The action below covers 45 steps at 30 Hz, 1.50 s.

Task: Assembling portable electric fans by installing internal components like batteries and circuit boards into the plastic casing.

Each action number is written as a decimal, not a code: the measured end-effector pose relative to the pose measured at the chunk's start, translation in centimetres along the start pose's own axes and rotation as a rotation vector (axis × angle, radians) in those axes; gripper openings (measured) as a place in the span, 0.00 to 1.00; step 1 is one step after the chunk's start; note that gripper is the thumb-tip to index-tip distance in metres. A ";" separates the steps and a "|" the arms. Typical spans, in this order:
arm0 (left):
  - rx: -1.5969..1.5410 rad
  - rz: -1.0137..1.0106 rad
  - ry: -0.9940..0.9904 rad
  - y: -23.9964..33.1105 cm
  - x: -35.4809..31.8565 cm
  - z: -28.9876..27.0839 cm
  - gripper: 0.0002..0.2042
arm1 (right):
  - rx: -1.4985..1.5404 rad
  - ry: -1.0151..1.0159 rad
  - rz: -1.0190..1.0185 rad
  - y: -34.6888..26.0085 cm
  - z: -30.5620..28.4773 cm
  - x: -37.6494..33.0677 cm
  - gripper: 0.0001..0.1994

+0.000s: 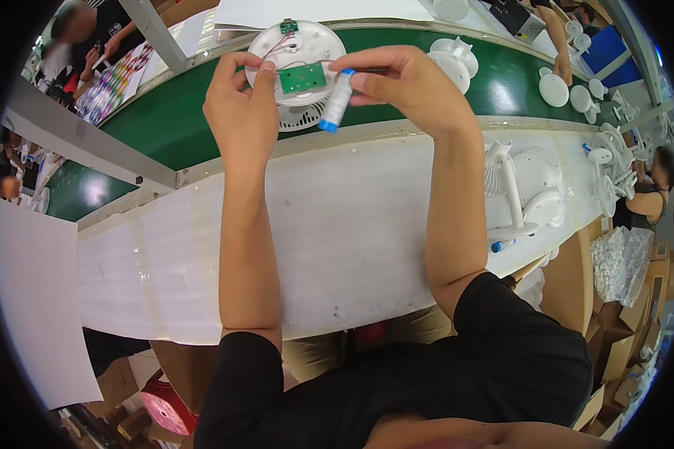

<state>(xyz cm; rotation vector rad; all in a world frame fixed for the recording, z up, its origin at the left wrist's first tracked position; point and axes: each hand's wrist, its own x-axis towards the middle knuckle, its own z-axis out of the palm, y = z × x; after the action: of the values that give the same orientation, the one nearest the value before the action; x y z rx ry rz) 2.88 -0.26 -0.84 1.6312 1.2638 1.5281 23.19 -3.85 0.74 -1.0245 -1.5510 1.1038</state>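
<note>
Over the green conveyor, at the top of the view, a round white fan base [318, 42] is tilted toward me with its inside showing. A green circuit board [301, 79] sits across it, and a smaller board with thin wires is at its far rim. My left hand [243, 112] is closed on the base's left edge. Closed at the base's right side, my right hand [423, 86] has a white cylindrical battery with blue ends [337, 103] at its thumb and fingers. Those fingers also reach to the circuit board's right end. A white fan grille [301, 117] shows below the base.
A padded white worktable [337, 232] lies under my forearms. To its right are a white fan stand [511, 191] and another blue-ended battery [503, 245]. More fan parts [454, 61] rest on the green conveyor [502, 63]. Metal posts rise at left; other people work nearby.
</note>
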 end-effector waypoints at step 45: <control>-0.263 -0.009 -0.274 -4.5 9.6 -3.1 0.06 | -0.956 1.350 -0.118 -3.8 -2.6 -13.0 0.10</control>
<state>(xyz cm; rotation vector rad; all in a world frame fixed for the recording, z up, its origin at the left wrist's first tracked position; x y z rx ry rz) -2.17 9.48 -0.13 1.5934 0.8836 1.3453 28.06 -16.69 1.93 -1.7080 -0.8514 -0.5712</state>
